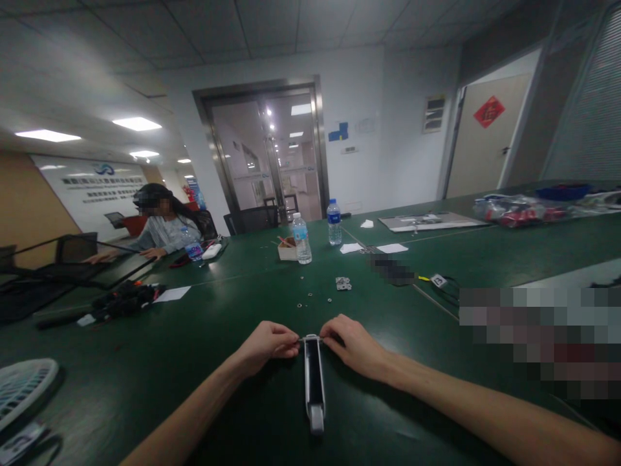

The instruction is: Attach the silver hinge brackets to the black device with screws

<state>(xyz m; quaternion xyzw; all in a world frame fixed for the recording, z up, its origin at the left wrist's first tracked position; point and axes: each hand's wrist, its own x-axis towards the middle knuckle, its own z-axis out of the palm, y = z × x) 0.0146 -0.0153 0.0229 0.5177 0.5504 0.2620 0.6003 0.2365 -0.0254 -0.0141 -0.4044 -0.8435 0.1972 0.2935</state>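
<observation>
A long, narrow white frame with a dark middle and a pale block at its near end [314,375] lies on the green table in front of me. My left hand [266,346] is closed in a pinch at the left of the frame's far end, on a thin metal piece that sticks out there. On the opposite side, my right hand [353,346] pinches at the same far end; its fingertips hide most of what they hold. Beyond my hands lie several small metal rings [299,305] and a cluster of small metal parts [343,283].
Two water bottles [301,241] and a small box [287,249] stand further back. A person [167,223] sits across at the left, near black gear [129,301]. A white grille-like object [26,388] is at the left edge; plastic-bagged items [519,210] lie far right.
</observation>
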